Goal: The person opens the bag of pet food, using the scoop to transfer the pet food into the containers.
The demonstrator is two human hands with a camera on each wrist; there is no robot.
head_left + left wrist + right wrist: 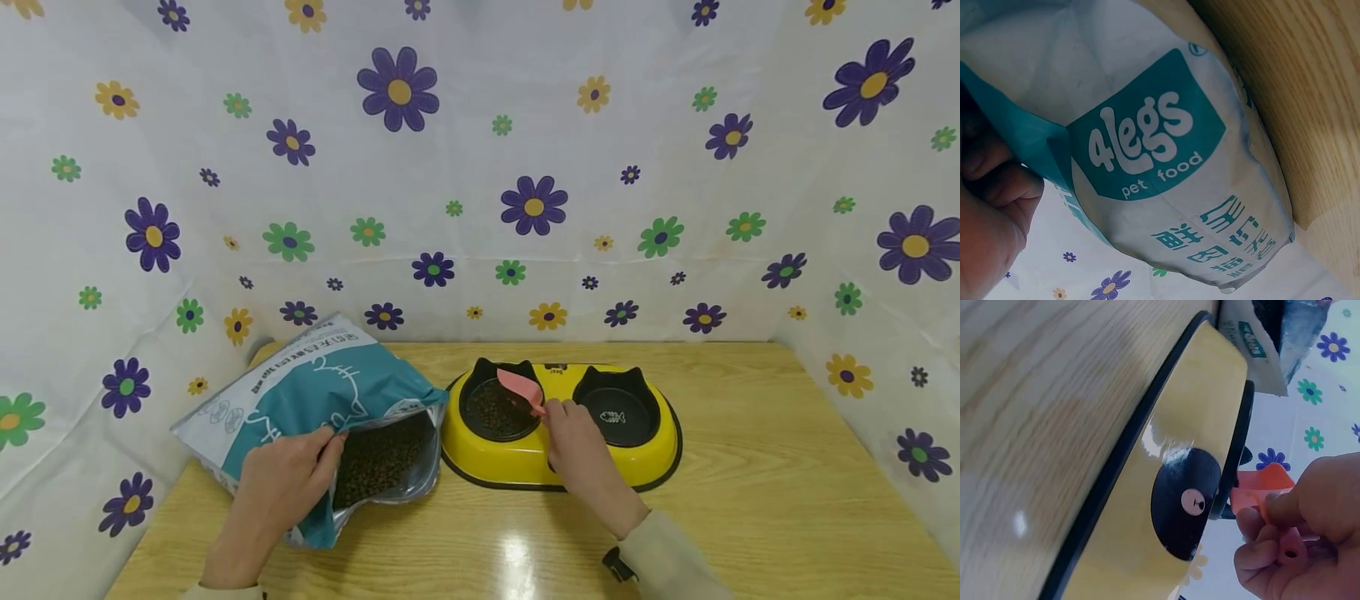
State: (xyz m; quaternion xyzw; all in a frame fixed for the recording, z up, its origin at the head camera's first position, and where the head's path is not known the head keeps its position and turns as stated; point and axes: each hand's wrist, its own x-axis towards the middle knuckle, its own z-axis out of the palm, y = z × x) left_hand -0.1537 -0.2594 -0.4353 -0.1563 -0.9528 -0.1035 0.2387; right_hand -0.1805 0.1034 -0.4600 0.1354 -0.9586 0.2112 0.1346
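My left hand [288, 475] pinches the upper edge of the open mouth of a teal and white pet food bag [300, 392]. Brown kibble [382, 458] shows inside the bag, which lies on its side. In the left wrist view the fingers hold the teal rim beside the bag's printed panel [1147, 125]. My right hand [581, 446] grips the handle of a pink scoop [520, 387], tilted over the left black bowl [480, 431] of a yellow double feeder [495, 471]. Kibble lies in that bowl. The right black bowl [630, 429] shows a fish-bone print and no kibble.
The wooden table [765, 467] carries the bag at left and the feeder to its right, nearly touching. A white flowered cloth [465, 167] hangs behind and along both sides.
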